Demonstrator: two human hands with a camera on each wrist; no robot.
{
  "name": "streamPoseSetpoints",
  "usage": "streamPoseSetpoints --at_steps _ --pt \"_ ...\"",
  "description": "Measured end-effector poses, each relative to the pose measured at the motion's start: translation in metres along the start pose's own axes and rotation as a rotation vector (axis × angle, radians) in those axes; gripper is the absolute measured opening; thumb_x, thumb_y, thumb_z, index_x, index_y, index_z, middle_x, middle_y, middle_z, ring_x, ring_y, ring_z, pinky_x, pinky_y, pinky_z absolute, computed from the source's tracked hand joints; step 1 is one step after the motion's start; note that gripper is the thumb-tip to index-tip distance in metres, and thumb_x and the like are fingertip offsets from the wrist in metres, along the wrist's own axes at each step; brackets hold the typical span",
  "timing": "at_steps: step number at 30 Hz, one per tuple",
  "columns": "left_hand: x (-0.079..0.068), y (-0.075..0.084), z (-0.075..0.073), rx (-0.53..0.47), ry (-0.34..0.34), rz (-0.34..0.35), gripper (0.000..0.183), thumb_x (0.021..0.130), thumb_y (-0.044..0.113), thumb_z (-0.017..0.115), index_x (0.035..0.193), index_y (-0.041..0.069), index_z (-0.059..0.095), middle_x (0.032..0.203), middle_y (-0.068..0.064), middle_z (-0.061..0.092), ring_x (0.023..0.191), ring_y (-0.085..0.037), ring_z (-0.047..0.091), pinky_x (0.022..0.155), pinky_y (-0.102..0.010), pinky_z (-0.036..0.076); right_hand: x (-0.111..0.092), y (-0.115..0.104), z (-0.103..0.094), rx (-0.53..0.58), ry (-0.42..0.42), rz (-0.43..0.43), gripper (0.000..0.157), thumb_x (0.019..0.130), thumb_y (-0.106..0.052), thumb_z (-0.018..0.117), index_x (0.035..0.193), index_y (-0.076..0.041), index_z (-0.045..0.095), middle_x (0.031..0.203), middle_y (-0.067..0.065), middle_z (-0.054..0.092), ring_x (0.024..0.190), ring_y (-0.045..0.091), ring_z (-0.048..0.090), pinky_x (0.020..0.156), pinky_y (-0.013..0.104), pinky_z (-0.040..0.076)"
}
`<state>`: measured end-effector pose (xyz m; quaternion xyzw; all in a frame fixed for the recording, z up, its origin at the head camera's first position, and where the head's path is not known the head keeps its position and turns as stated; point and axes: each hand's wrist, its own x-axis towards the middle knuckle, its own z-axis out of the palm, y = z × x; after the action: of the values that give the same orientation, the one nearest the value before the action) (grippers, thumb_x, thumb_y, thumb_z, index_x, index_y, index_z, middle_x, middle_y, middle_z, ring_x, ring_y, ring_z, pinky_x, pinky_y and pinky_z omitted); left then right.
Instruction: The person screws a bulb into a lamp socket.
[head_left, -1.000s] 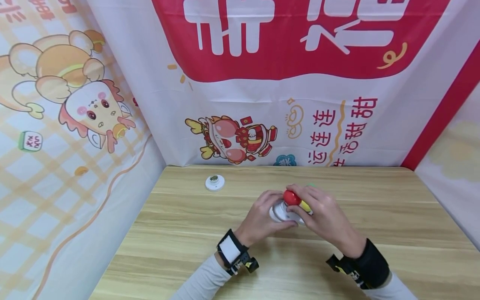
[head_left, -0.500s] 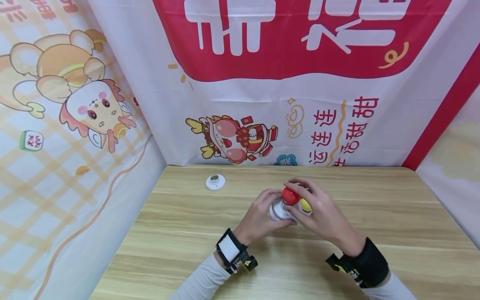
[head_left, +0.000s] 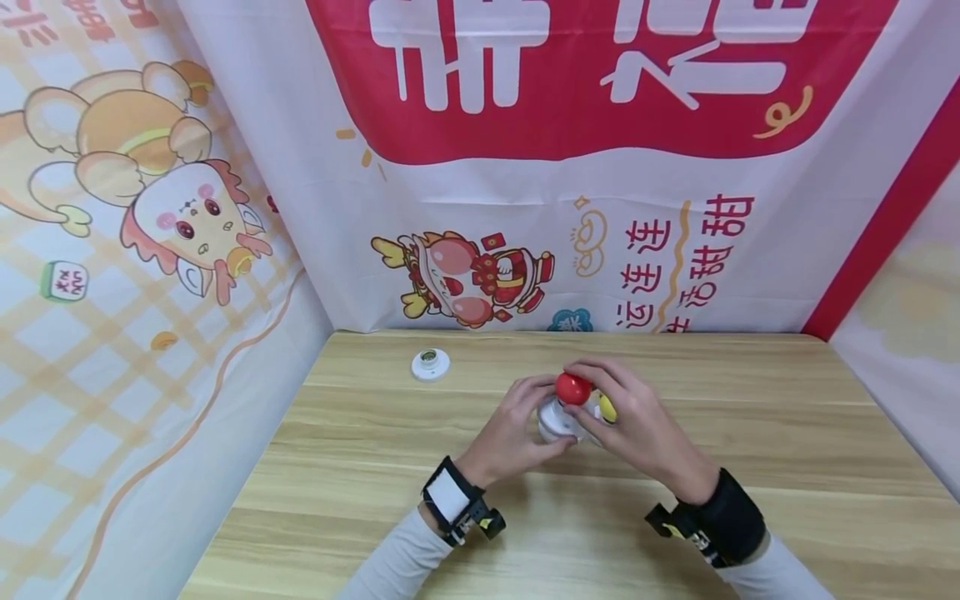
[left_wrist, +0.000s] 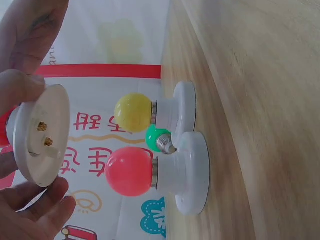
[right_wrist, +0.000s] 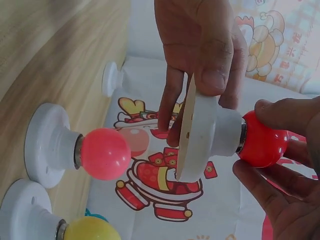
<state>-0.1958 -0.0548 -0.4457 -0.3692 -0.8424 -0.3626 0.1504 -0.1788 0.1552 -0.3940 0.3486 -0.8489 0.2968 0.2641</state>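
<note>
A white lamp socket (head_left: 557, 419) is held off the table in my left hand (head_left: 513, 433), its round base gripped at the rim between thumb and fingers. Its hollow underside with brass screws shows in the left wrist view. A red bulb (right_wrist: 262, 141) sits in that socket, and my right hand (head_left: 637, 425) pinches it between thumb and fingers. Some of the metal collar shows between bulb and socket in the right wrist view. Below, a pinkish-red bulb (left_wrist: 129, 171) and a yellow bulb (left_wrist: 133, 112) each stand in a white socket on the table.
A green bulb (left_wrist: 156, 138) lies loose behind the standing lamps. A bulbless white socket (head_left: 431, 364) stands at the table's back left. Printed cloth (head_left: 480, 192) hangs behind the wooden table (head_left: 360, 433) and along its sides.
Both hands have shifted slightly left with the held socket and red bulb. The right fingers have changed their place around the bulb. The bulbless socket has stayed put.
</note>
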Motion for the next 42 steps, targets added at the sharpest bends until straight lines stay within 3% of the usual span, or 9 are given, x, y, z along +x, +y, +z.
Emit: streamPoseSetpoints --at_steps 8,23,33,42 --pt "-0.005 -0.009 -0.005 0.036 -0.004 -0.030 0.070 0.080 0.046 0.074 0.141 0.024 0.047 0.141 0.009 0.045 0.126 -0.005 0.035 0.101 -0.029 0.045 0.005 0.002 0.009 0.006 -0.035 -0.060 0.056 0.079 -0.020 0.077 0.130 -0.012 0.058 0.131 0.007 0.054 0.117 0.019 0.052 0.095 0.039 0.051" --pt "-0.022 -0.029 -0.014 0.085 0.027 -0.061 0.072 0.078 0.045 0.076 0.141 0.025 0.045 0.139 0.008 0.048 0.124 -0.008 0.038 0.100 -0.031 0.046 0.014 0.002 0.032 0.074 -0.099 -0.084 0.058 0.080 -0.019 0.078 0.133 -0.013 0.056 0.130 0.007 0.054 0.116 0.019 0.053 0.095 0.040 0.051" --pt "-0.032 -0.042 -0.017 0.110 -0.009 -0.152 0.072 0.077 0.049 0.075 0.140 0.029 0.046 0.139 0.013 0.045 0.125 -0.004 0.035 0.101 -0.031 0.044 0.014 0.008 0.052 0.072 -0.134 -0.097 0.061 0.079 -0.017 0.079 0.135 -0.012 0.055 0.131 0.007 0.054 0.117 0.020 0.053 0.096 0.039 0.050" --pt "-0.037 -0.053 -0.018 0.108 -0.034 -0.202 0.074 0.075 0.046 0.078 0.139 0.028 0.047 0.136 0.009 0.049 0.123 -0.008 0.039 0.100 -0.035 0.046 0.015 0.013 0.068 0.024 -0.122 -0.129 0.057 0.081 -0.018 0.077 0.134 -0.013 0.056 0.130 0.006 0.056 0.118 0.017 0.051 0.098 0.037 0.049"
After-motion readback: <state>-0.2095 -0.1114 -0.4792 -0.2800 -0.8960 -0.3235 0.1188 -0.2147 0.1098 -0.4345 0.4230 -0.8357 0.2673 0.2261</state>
